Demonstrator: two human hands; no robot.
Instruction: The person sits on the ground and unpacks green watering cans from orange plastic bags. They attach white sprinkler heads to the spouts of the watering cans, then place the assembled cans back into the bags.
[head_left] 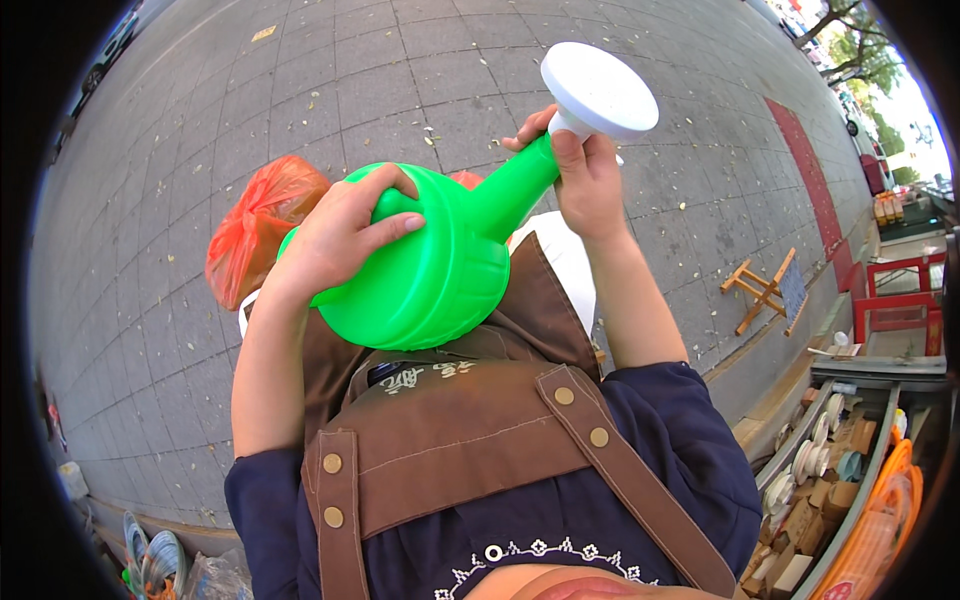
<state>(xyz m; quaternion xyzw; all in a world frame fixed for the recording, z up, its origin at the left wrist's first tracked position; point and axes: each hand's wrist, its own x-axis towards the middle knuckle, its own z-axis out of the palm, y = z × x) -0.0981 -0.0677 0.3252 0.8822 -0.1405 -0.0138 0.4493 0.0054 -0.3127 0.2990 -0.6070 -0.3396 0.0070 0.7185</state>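
I hold a bright green plastic watering can (430,270) up in front of my chest. My left hand (345,230) grips the can's green handle on its upper left side. My right hand (585,180) is closed around the end of the green spout, just below the round white sprinkler head (598,90). The can's body hides part of my brown apron (480,430), worn over a dark blue shirt.
An orange-red plastic bag (255,225) sits on the grey paved ground (200,120) behind the can. A small wooden folding stool (762,290) stands at right. Red metal frames (900,295) and shelves of boxed goods and tape rolls (820,470) fill the lower right.
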